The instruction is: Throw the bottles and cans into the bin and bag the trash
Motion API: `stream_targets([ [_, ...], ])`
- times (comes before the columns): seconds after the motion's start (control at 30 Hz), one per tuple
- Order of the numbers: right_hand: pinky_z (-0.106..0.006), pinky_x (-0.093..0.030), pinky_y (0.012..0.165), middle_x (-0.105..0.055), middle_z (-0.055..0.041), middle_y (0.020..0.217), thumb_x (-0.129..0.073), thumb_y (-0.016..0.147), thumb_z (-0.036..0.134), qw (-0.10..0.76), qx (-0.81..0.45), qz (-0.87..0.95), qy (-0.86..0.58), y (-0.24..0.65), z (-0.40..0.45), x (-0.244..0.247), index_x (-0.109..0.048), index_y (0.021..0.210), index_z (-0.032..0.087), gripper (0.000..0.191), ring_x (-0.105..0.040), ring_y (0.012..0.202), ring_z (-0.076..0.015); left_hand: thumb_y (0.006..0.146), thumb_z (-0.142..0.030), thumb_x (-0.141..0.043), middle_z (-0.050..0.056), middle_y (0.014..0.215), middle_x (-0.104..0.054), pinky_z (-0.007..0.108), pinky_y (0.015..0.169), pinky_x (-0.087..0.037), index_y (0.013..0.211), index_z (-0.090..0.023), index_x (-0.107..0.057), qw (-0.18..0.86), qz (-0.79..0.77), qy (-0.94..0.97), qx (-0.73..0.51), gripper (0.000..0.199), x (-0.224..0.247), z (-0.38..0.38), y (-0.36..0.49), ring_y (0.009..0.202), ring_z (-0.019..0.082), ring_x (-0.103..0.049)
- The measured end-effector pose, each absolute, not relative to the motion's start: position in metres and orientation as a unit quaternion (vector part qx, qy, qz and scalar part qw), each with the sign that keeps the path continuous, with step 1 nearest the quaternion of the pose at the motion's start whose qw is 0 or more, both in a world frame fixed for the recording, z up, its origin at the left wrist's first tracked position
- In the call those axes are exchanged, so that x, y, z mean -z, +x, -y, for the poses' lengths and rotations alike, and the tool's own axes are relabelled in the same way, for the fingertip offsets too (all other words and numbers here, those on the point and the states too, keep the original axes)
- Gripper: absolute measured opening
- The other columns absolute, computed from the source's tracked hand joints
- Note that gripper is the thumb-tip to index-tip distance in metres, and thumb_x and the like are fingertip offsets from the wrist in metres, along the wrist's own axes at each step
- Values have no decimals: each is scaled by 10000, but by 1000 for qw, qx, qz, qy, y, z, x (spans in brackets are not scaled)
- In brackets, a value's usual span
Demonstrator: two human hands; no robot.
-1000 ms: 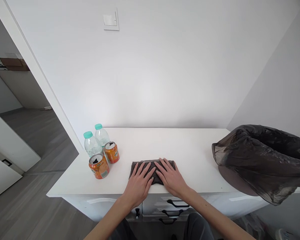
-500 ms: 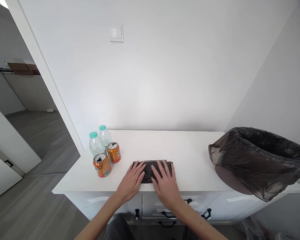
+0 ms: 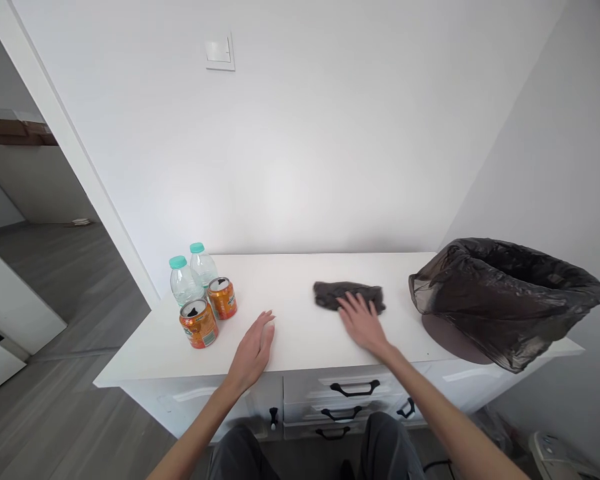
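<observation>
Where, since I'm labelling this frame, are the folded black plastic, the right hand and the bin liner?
Folded black plastic [image 3: 341,289]: head view, on its upper middle.
Right hand [image 3: 364,325]: head view, on the back of it.
Bin liner [image 3: 497,300]: head view, on its outer front side.

Touching oblong black plastic bundle [image 3: 333,292] with spread right hand [image 3: 363,327]; holding left hand [image 3: 251,352] right of two orange metal cans [image 3: 199,327].

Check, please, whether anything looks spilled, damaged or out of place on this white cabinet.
No spill or damage shows. Only the black liner looks odd: it hangs unevenly over its bin, lower on the right. The bottles and cans stand upright.
</observation>
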State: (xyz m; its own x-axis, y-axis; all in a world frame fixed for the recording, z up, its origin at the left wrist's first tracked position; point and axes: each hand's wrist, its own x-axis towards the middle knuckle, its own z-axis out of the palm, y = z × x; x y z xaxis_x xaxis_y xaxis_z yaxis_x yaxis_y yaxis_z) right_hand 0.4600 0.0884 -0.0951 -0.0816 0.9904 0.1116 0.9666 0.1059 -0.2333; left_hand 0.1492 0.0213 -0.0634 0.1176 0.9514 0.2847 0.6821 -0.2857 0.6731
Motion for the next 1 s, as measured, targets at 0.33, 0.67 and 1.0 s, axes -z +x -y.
stream_targets([
  [0.33,-631,-58,1239,-143,-105,1736,-112,1034,642,126,-63,642,-753,464,-108,117,-280,1643,272,733,-41,1588,-397,1055,-494,-396,54,1490,-599,508,1209,-407,1328,-277,-573,135,-568,742,-329,391,66,-21,155,1481,253,-445],
  [0.67,-587,-104,1250,-275,-129,1685,-213,1024,564,155,-43,601,-783,550,-192,130,-411,1571,220,676,-154,1569,-388,1028,-458,-475,70,1319,-688,486,1089,-522,1292,-267,-580,51,-596,734,-321,343,67,-29,165,1258,269,-638],
  [1.0,-612,-206,1215,-365,-237,1590,-298,982,517,255,-28,541,-801,593,-237,143,-477,1419,89,637,-163,1541,-455,1015,-484,-488,68,1324,-668,492,1096,-511,1300,-297,-562,50,-606,735,-301,349,72,-36,163,1260,284,-623],
])
